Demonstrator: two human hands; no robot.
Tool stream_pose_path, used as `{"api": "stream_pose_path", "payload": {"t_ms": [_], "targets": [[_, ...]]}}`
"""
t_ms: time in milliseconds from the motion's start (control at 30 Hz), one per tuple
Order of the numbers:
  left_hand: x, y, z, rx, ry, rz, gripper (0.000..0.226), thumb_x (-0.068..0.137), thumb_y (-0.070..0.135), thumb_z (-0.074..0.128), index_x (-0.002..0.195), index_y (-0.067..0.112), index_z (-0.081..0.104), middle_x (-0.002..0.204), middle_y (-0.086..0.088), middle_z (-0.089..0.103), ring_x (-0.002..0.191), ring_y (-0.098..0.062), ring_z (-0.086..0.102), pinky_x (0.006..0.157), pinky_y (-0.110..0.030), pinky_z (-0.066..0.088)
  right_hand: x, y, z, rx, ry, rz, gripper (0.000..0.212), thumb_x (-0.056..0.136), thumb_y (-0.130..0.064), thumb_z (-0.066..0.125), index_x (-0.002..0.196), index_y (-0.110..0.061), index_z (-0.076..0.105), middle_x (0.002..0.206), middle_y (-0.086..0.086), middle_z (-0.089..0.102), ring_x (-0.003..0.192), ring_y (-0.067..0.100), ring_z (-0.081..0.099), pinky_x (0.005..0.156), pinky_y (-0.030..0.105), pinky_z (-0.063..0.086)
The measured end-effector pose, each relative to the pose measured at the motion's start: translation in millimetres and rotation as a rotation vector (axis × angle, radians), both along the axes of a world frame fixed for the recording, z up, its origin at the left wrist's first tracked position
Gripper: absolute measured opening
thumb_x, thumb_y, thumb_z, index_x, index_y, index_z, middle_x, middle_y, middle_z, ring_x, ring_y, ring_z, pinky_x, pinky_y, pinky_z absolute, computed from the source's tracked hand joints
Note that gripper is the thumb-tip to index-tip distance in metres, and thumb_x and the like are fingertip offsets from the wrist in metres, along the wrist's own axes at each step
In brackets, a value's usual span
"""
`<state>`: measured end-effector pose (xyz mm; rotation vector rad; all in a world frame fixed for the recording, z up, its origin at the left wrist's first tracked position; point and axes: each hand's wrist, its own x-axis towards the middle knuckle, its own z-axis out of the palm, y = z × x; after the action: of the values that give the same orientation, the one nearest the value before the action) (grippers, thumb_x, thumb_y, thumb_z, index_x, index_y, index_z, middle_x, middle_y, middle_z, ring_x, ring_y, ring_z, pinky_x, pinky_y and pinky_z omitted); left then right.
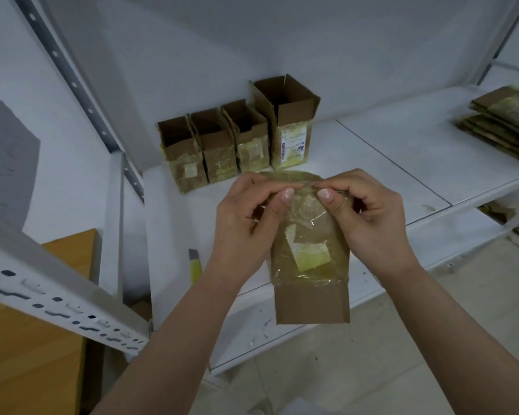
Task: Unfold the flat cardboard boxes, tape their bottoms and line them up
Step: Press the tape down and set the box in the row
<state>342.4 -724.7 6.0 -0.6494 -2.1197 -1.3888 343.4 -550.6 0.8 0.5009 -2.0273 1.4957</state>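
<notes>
At far left, a yellow utility knife (194,266) lies on the shelf (402,163). The left hand (246,217) and right hand (369,214) each pinch the top edge of a taped flat cardboard box (310,265), held upright between them, long axis vertical, below four opened boxes (237,139).

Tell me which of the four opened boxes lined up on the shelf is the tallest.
The rightmost box, with the white barcode label on its front. Its open flaps rise well above the three shorter boxes to its left.
</notes>
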Motion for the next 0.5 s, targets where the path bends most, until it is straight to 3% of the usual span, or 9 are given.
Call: {"api": "stream_pose_path", "payload": {"t_ms": [67, 167, 233, 300, 367, 467, 500], "targets": [[-9.3, 2.4, 1.9, -0.035, 0.058, 0.083, 0.019, 0.098, 0.014, 0.054, 0.103, 0.009, 0.072, 0.085, 0.003, 0.059, 0.083, 0.002, 0.05, 0.075, -0.008, 0.036, -0.4, 7.5, 1.3, 0.044, -0.016, 0.024, 0.024, 0.093, -0.019, 0.063, 0.117, -0.017, 0.065, 0.108, -0.009, 0.064, 0.089, -0.002, 0.06, 0.076, 0.009, 0.043], [-26.5, -0.6, 9.9, -0.036, 0.098, 0.194, 0.024, 0.1, 0.011, 0.049, 0.1, 0.003, 0.072, 0.081, -0.001, 0.059, 0.081, -0.01, 0.05, 0.073, -0.008, 0.035, 2.0, 25.2, -4.3, 0.189, -0.014, -0.03, 0.036, 0.098, -0.024, 0.053, 0.134, -0.023, 0.053, 0.126, -0.014, 0.056, 0.098, -0.001, 0.056, 0.081, 0.01, 0.044], [-39.2, -5.6, 20.0, -0.021, 0.094, 0.236, 0.026, 0.1, 0.014, 0.046, 0.098, 0.008, 0.072, 0.081, 0.002, 0.06, 0.082, -0.014, 0.052, 0.071, -0.01, 0.037, 5.7, 38.2, -14.7, 0.343, -0.001, -0.081, 0.04, 0.096, -0.009, 0.049, 0.135, -0.015, 0.055, 0.132, -0.006, 0.056, 0.11, 0.009, 0.055, 0.088, 0.023, 0.047], [-51.7, -8.5, 31.1, 0.038, 0.006, 0.249, 0.028, 0.1, 0.023, 0.044, 0.094, 0.023, 0.071, 0.082, 0.01, 0.062, 0.084, -0.014, 0.056, 0.076, -0.019, 0.044, 11.2, 45.5, -26.2, 0.508, -0.06, -0.054, 0.054, 0.083, 0.003, 0.05, 0.135, -0.01, 0.054, 0.134, 0.002, 0.057, 0.111, 0.02, 0.052, 0.088, 0.037, 0.05], [-60.5, -5.3, 40.4, 0.167, -0.123, 0.23, 0.031, 0.098, 0.028, 0.044, 0.083, 0.036, 0.07, 0.077, 0.014, 0.063, 0.08, -0.014, 0.058, 0.075, -0.035, 0.048, 17.2, 47.6, -33.4, 0.623, -0.132, 0.023, 0.058, 0.075, -0.007, 0.059, 0.132, -0.007, 0.053, 0.129, 0.006, 0.058, 0.109, 0.021, 0.047, 0.086, 0.038, 0.047], [-64.4, 5.4, 46.0, 0.295, -0.256, 0.201, 0.039, 0.098, 0.025, 0.047, 0.07, 0.037, 0.072, 0.063, 0.015, 0.064, 0.066, -0.01, 0.059, 0.065, -0.035, 0.048, 22.4, 44.4, -36.0, 0.661, -0.23, -0.002, 0.06, 0.08, -0.037, 0.072, 0.126, -0.005, 0.051, 0.119, 0.003, 0.057, 0.106, 0.02, 0.049, 0.082, 0.029, 0.039], [-65.7, 9.1, 44.9, 0.333, -0.305, 0.194, 0.039, 0.099, 0.025, 0.048, 0.07, 0.035, 0.073, 0.063, 0.013, 0.065, 0.067, -0.011, 0.061, 0.065, -0.035, 0.05, 22.1, 44.2, -35.4, 0.64, -0.24, -0.051, 0.062, 0.081, -0.039, 0.074, 0.127, -0.005, 0.05, 0.117, 0.002, 0.057, 0.102, 0.018, 0.05, 0.079, 0.026, 0.037]]}}
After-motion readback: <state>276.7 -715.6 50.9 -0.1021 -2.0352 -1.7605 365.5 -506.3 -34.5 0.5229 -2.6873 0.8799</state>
